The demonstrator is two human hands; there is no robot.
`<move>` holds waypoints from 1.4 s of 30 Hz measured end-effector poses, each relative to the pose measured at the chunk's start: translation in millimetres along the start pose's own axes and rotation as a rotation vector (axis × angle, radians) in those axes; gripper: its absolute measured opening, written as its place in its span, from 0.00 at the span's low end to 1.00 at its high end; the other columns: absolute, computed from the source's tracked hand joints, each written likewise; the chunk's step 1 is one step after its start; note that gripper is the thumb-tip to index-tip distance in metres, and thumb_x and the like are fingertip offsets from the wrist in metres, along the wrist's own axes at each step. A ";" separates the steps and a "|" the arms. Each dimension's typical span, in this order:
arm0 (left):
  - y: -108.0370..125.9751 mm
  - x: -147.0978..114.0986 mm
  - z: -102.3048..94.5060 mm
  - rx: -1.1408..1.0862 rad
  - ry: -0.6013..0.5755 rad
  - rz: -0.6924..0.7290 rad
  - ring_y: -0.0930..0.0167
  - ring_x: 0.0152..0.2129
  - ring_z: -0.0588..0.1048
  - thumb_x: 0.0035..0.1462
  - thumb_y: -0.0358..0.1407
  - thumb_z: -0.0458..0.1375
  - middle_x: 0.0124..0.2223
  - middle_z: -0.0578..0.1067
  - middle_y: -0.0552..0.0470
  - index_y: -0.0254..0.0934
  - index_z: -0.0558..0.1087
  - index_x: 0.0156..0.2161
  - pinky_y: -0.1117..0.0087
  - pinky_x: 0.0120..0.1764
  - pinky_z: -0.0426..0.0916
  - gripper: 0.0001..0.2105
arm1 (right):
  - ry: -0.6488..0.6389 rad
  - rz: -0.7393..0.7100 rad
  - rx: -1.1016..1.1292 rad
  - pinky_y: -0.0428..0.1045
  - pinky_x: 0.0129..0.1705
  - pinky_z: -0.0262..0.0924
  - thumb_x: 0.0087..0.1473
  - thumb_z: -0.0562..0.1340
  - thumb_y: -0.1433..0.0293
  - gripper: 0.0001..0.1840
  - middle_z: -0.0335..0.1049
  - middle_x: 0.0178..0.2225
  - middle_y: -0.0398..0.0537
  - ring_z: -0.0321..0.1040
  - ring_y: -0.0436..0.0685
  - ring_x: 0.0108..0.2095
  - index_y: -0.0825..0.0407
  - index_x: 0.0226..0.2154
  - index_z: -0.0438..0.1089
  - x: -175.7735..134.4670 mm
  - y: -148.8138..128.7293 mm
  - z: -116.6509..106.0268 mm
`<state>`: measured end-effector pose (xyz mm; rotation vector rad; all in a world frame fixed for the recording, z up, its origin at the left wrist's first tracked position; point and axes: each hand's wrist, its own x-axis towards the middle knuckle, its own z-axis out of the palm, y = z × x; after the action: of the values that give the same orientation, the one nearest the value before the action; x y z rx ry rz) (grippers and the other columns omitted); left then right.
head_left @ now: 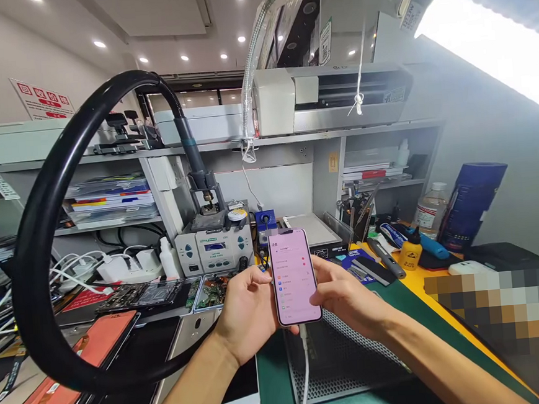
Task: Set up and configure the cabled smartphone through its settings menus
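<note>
A smartphone (295, 281) with a lit, pinkish settings list is held upright in front of me. My left hand (250, 309) grips its left side, fingers behind it and the thumb along the edge. On the other side, my right hand (344, 289) wraps the right edge, its thumb over the lower right of the screen. A white cable (305, 367) runs down from the phone's bottom end. Below lies a dark perforated mat (339, 371) on the green work surface (274, 376).
A hot air station (215, 248) with a thick black hose (34, 245) arching over the left side stands behind. Opened tablets (108, 345) and circuit boards (211, 292) lie left. To the right are a yellow bottle (410, 251) and a grey tool (386, 258). A bright lamp (490, 41) hangs above.
</note>
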<state>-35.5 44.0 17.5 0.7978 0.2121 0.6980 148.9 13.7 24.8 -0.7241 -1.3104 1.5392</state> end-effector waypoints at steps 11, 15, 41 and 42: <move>1.4 0.2 9.4 0.029 0.091 -0.028 0.56 0.33 0.77 0.66 0.46 0.44 0.46 0.76 0.34 0.31 0.66 0.63 0.59 0.27 0.72 0.28 | 0.038 0.017 -0.010 0.55 0.41 0.68 0.47 0.61 0.75 0.25 0.76 0.44 0.51 0.73 0.61 0.40 0.51 0.50 0.70 2.8 5.1 -1.5; 1.4 -0.4 10.6 0.035 0.109 -0.016 0.56 0.32 0.77 0.67 0.47 0.44 0.45 0.76 0.35 0.31 0.68 0.61 0.59 0.26 0.72 0.27 | 0.058 0.017 -0.004 0.56 0.40 0.67 0.50 0.62 0.70 0.21 0.76 0.45 0.54 0.73 0.62 0.40 0.53 0.49 0.70 1.4 2.8 0.6; 0.9 -0.8 9.2 0.007 0.120 -0.018 0.54 0.34 0.77 0.67 0.51 0.43 0.45 0.77 0.33 0.28 0.71 0.58 0.58 0.26 0.72 0.30 | 0.019 -0.004 0.006 0.55 0.41 0.67 0.51 0.62 0.70 0.18 0.76 0.42 0.53 0.72 0.60 0.37 0.54 0.46 0.74 3.0 4.2 -4.7; 0.9 -0.8 9.2 0.006 0.120 -0.018 0.54 0.34 0.77 0.67 0.51 0.44 0.45 0.77 0.33 0.28 0.71 0.58 0.58 0.26 0.72 0.30 | 0.028 0.000 0.002 0.55 0.41 0.66 0.52 0.62 0.68 0.17 0.76 0.41 0.53 0.73 0.60 0.37 0.54 0.46 0.74 3.1 4.4 -4.6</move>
<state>-32.7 38.6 24.4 0.7598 0.3296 0.7293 150.5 18.4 19.8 -0.7423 -1.2883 1.5251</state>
